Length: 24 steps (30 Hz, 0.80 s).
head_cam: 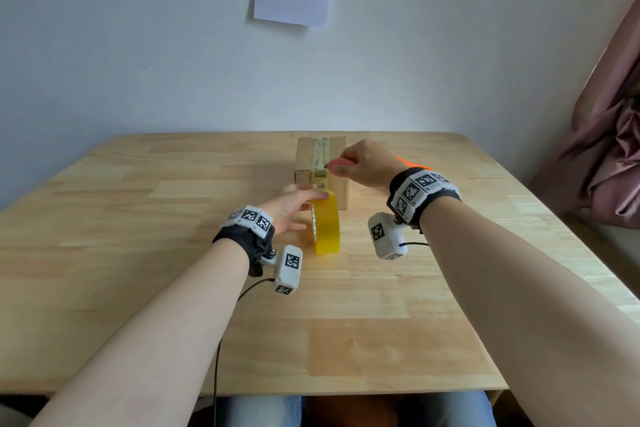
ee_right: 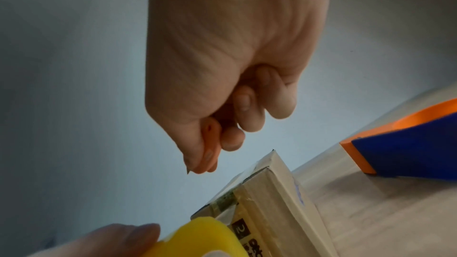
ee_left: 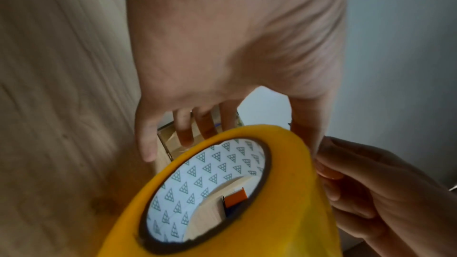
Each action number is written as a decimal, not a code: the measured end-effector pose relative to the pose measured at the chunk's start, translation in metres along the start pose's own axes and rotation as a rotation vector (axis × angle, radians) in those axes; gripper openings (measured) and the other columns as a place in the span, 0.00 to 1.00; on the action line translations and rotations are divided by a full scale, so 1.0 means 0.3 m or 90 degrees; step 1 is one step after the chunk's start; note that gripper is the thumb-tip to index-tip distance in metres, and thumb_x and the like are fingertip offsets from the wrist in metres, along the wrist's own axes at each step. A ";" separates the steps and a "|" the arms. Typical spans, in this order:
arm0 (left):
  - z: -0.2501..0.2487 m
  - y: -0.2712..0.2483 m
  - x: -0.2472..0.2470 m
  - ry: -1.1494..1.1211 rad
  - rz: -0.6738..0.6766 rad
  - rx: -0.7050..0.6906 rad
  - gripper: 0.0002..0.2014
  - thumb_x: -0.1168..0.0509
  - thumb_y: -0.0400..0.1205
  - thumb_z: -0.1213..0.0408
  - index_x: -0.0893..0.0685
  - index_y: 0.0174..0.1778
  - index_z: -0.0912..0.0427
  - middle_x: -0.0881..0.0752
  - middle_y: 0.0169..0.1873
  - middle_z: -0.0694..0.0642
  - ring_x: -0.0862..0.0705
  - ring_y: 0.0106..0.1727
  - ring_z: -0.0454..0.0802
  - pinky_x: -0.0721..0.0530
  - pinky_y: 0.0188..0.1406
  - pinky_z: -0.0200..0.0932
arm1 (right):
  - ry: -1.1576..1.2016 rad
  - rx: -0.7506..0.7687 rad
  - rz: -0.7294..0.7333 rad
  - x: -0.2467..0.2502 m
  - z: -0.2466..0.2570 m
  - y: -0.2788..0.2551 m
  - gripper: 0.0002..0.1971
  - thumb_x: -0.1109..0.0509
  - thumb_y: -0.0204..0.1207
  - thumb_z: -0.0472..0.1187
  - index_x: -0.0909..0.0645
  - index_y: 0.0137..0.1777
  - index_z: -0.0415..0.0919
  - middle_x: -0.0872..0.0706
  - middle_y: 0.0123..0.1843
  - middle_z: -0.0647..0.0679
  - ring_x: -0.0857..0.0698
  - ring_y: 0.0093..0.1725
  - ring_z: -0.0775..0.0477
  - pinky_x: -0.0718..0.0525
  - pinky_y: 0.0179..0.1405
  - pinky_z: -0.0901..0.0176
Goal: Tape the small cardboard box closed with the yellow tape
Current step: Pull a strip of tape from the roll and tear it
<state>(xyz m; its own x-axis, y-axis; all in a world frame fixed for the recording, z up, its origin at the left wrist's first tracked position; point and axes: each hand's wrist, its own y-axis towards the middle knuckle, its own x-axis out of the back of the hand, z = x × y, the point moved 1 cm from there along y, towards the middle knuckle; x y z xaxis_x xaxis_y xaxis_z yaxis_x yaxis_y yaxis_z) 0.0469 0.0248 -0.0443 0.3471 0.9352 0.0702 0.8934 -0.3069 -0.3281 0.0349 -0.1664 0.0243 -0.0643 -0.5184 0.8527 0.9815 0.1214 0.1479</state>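
Small cardboard box [head_cam: 321, 170] is seen on the wooden table [head_cam: 138, 253] at 12 o'clock, far centre, with a tape strip already along its top seam. Yellow tape roll [head_cam: 325, 224] is stood on edge just at the box's 6 o'clock side. Left hand [head_cam: 294, 206] is laid on the roll's top, fingers straight and slightly apart, thumb on the rim. Right hand [head_cam: 360, 163] is held above the box's 3 o'clock edge, fingers curled tight on a small orange cutter [ee_right: 210, 149]. An orange-blue tool [ee_right: 405, 148] is seen on the table at 3 o'clock of the box, apart from it
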 end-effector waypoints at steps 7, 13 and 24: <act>0.021 0.030 0.018 -0.004 0.073 -0.023 0.34 0.16 0.63 0.51 0.15 0.67 0.42 0.15 0.70 0.52 0.23 0.76 0.56 0.27 0.75 0.72 | -0.107 0.027 0.073 -0.002 0.026 0.040 0.13 0.22 0.78 0.54 0.05 0.53 0.47 0.05 0.45 0.51 0.09 0.46 0.49 0.10 0.48 0.51; 0.022 0.053 0.029 -0.004 0.083 -0.036 0.35 0.18 0.73 0.58 0.21 0.76 0.40 0.25 0.79 0.54 0.28 0.80 0.59 0.28 0.76 0.74 | -0.187 0.040 0.105 -0.011 0.047 0.075 0.13 0.23 0.76 0.59 0.05 0.53 0.53 0.07 0.44 0.56 0.10 0.47 0.52 0.08 0.52 0.44; 0.018 0.055 0.027 -0.022 0.092 -0.039 0.22 0.20 0.76 0.60 0.18 0.62 0.36 0.25 0.77 0.54 0.29 0.81 0.60 0.29 0.76 0.79 | -0.218 0.042 0.122 -0.034 0.056 0.103 0.12 0.23 0.76 0.57 0.05 0.51 0.51 0.07 0.42 0.55 0.09 0.46 0.51 0.07 0.50 0.46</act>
<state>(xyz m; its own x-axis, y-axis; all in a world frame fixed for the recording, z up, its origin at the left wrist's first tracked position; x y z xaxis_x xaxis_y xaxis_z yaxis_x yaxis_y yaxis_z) 0.0628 0.0283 -0.0542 0.4645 0.8856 -0.0059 0.8509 -0.4481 -0.2741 0.0630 -0.1433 0.0286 0.0508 -0.1699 0.9842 0.9687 0.2480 -0.0072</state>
